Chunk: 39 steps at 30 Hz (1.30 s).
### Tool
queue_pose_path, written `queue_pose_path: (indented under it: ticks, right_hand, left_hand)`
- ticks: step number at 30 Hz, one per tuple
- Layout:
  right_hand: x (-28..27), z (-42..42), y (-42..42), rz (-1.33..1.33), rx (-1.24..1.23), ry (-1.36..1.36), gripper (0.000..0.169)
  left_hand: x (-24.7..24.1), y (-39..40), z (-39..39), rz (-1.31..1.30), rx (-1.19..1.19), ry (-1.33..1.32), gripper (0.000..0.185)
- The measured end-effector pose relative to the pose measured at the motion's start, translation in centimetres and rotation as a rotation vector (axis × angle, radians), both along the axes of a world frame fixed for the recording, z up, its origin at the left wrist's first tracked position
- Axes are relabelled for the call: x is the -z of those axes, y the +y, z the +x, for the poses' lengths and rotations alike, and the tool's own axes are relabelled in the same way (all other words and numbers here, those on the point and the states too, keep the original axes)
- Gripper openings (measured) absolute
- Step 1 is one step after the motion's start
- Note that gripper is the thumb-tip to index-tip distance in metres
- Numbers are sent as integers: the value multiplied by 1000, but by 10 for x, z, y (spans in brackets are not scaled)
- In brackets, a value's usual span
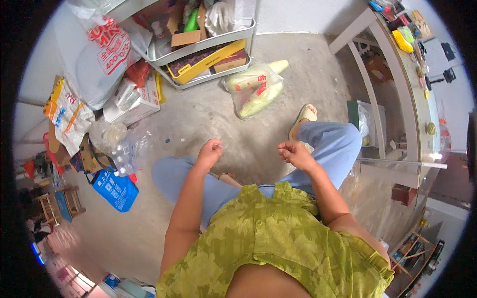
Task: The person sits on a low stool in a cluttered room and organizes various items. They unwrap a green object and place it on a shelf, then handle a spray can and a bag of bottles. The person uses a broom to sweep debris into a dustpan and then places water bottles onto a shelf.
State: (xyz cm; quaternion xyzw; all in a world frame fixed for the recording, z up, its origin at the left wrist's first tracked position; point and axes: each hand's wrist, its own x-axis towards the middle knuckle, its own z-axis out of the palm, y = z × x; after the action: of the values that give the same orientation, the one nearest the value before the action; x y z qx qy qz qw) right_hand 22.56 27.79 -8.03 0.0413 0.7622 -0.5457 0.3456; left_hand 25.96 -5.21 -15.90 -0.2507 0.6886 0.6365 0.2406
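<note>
My left hand (210, 152) hovers over my left knee, its fingers curled in and the thumb against them. Above my right thigh is my right hand (296, 154), also curled; no object shows in either one. On the concrete floor ahead lies a thin clear plastic bag (249, 83) with red print, holding long pale-green gourds (262, 100). One gourd's end (279, 66) sticks out of the bag. The bag is apart from both hands. A pale slipper (307, 113) is on my right foot.
A grey tiered rack (201, 48) with a yellow tray (208, 61) stands beyond the gourds. Left are a large white plastic bag (93, 70), a carton (136, 106), clear plastic bottles (126, 152) and a blue bag (117, 190). A glass-topped table (428, 108) stands right.
</note>
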Motion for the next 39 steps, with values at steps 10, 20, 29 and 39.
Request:
queue_pose_path:
  ticks: [10,20,29,39]
  right_hand:
    - [-103,16,189,837,634,958,13]
    - [-189,36,464,2212,-165,179,29]
    - [-184,5,551,2382,-289,-415,47]
    - [-182,18,573,2254,-387,-213,25]
  left_hand:
    - [61,21,-13,-193,478,136,30]
    - [19,-6,10,-217,453,49,25]
    - [10,-24,40,-470,341,-130,27]
    - [18,2,59,-564,497,-20,39]
